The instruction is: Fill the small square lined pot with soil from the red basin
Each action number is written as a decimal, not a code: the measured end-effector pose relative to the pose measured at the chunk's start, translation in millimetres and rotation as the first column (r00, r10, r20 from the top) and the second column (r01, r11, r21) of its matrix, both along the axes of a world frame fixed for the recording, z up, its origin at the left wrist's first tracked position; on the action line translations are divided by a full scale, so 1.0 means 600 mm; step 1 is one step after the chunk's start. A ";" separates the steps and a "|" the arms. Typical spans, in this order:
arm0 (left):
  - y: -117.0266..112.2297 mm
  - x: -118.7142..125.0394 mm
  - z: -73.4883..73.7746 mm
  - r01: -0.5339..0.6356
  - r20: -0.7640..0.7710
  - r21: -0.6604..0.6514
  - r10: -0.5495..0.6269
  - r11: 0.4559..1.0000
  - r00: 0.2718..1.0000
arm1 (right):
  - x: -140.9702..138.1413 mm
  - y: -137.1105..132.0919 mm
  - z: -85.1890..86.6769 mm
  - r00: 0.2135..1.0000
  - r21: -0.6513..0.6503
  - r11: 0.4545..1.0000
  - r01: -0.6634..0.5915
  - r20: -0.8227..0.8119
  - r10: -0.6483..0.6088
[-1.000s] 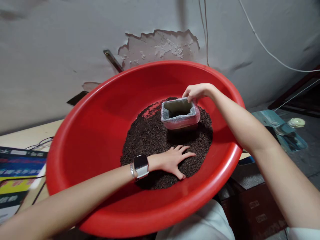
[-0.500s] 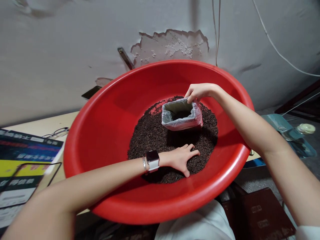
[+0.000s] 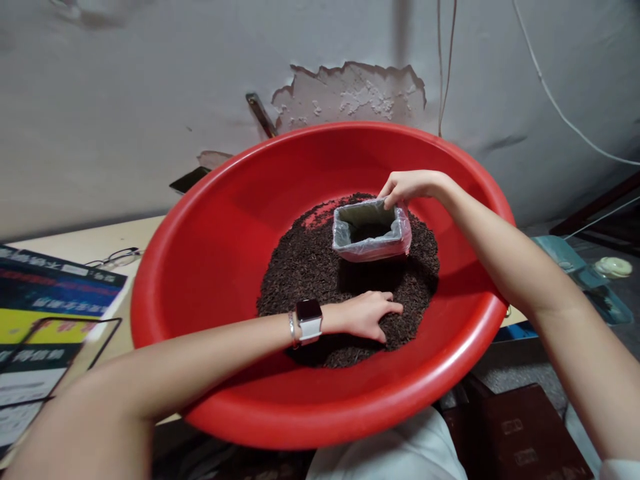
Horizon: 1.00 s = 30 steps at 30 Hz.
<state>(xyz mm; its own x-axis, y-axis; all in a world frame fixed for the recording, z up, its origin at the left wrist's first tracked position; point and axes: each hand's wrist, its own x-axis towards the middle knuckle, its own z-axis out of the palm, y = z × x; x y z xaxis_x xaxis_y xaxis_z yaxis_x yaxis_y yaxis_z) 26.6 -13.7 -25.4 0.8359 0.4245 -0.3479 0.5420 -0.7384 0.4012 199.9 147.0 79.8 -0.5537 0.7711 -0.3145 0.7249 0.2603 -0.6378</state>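
- Dark granules (image 3: 310, 267) lie heaped under and around the left hand (image 3: 367, 315), covering the bottom of a red basin (image 3: 200, 233) whose sloping wall is mostly bare
- Palm down on the near edge of the heap, the left hand is cupped, with its fingers close together and bent and their tips pushed into the granules; nothing looks lifted in it
- Just beyond those fingertips a small lined box (image 3: 373, 240) stands upright on the heap, with a clear plastic bag folded over its rim
- At the box's far right corner, the right hand (image 3: 407, 187) pinches the rim between thumb and fingers
- Low inside, the box looks dark, perhaps a little of the granules or only shadow; the upper liner is clean, so it is far from full
- By my judgement the filling is at an early stage, with nearly all the granules in the basin
- On the left wrist sits a watch (image 3: 309, 320); further left, outside the basin, lie glasses (image 3: 117, 257) and printed sheets (image 3: 55, 293)
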 end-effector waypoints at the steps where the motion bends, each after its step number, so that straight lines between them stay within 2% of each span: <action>1: 0.005 0.001 0.012 -0.008 0.045 0.020 0.008 1.000 0.999 | 0.001 0.001 -0.001 1.000 0.001 1.000 0.003 0.001 -0.003; 4: 0.025 0.000 0.063 -0.101 0.275 0.108 0.068 0.989 0.959 | 0.002 0.003 -0.002 1.000 -0.004 1.000 -0.001 0.013 0.001; 6: 0.043 -0.008 0.101 -0.222 0.463 0.180 0.117 0.958 0.879 | 0.001 0.001 -0.002 1.000 -0.010 1.000 -0.002 0.020 0.002; 8: 0.062 -0.020 0.131 -0.391 0.603 0.244 0.176 0.888 0.778 | -0.001 -0.002 0.001 1.000 -0.017 1.000 -0.006 0.023 0.007; 10: 0.081 -0.035 0.147 -0.539 0.671 0.282 0.238 0.794 0.702 | -0.002 -0.006 0.004 1.000 -0.016 1.000 -0.015 0.027 0.015; 12: 0.098 -0.049 0.149 -0.601 0.671 0.297 0.286 0.742 0.684 | -0.004 -0.010 0.007 0.999 -0.008 1.000 -0.025 0.037 0.025; 13: 0.105 -0.055 0.147 -0.599 0.653 0.296 0.300 0.744 0.696 | -0.004 -0.011 0.009 0.999 -0.002 1.000 -0.029 0.043 0.029; 17: 0.125 -0.074 0.139 -0.479 0.525 0.268 0.291 0.836 0.800 | -0.010 -0.016 0.015 0.994 0.014 0.997 -0.078 0.072 0.077; 19: 0.130 -0.083 0.144 -0.448 0.496 0.255 0.281 0.857 0.822 | -0.017 -0.019 0.016 0.990 0.090 0.990 -0.109 0.102 0.100; 21: 0.132 -0.090 0.152 -0.462 0.512 0.259 0.285 0.848 0.810 | -0.025 -0.022 0.017 0.986 0.231 0.965 -0.124 0.137 0.094; 23: 0.130 -0.094 0.160 -0.511 0.564 0.276 0.293 0.814 0.772 | -0.031 -0.023 0.017 0.985 0.354 0.927 -0.124 0.159 0.071; 25: 0.126 -0.092 0.162 -0.572 0.632 0.288 0.296 0.768 0.716 | -0.032 -0.022 0.017 0.987 0.424 0.900 -0.105 0.154 0.042; 27: 0.121 -0.085 0.158 -0.593 0.674 0.279 0.286 0.755 0.681 | -0.031 -0.021 0.019 0.990 0.475 0.877 -0.068 0.139 0.002; 28: 0.118 -0.081 0.154 -0.566 0.666 0.272 0.272 0.778 0.695 | -0.030 -0.020 0.020 0.990 0.500 0.864 -0.054 0.138 -0.018; 30: 0.112 -0.073 0.142 -0.418 0.563 0.258 0.216 0.871 0.798 | -0.029 -0.020 0.023 0.985 0.542 0.839 -0.052 0.165 -0.045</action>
<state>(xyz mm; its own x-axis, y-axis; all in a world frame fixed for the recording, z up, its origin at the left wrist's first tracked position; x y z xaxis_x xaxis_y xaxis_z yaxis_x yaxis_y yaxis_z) -17.4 53.7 59.7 0.6407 0.7037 0.3071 0.5666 -0.7032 0.4294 182.7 135.0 93.4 -0.5345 0.8424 0.0677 0.8045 0.5317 -0.2647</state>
